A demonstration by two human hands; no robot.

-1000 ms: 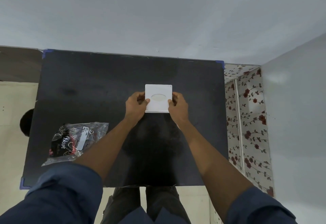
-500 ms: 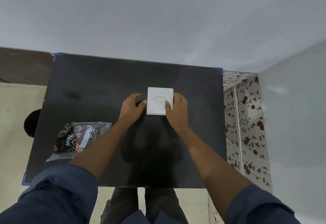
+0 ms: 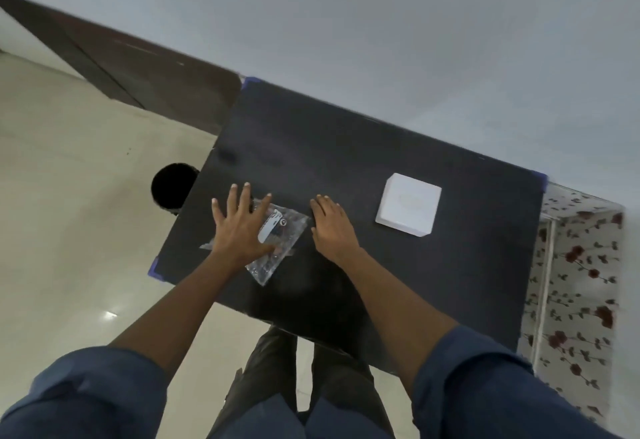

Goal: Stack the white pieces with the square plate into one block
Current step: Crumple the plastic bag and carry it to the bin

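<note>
A person is standing at a black table (image 3: 363,148), looking down at both bare arms reaching forward from rolled blue sleeves. The white block (image 3: 409,204) is sitting flat on the table toward the far right, with nothing touching it; its top face is a square plate with a faint oval mark, and it is appearing as one squared-up stack, though any seams between pieces are too faint to make out. The right hand (image 3: 331,227) is lying palm down on the table, fingers extended and close together, gripping nothing. The block is lying to the right of this hand and slightly farther away, near but clearly apart. The left hand (image 3: 242,222) is resting with fingers spread wide across a clear plastic bag (image 3: 277,243), pressing on it rather than pinching it; the bag is holding something dark with a white label. The bag is sitting just left of the right hand, near the table's left edge. The right hand is the nearer one to the block, while the left is well apart from it. Judging by this, the stacking is looking finished, and both hands are seeming to be turning toward the bag instead.
</note>
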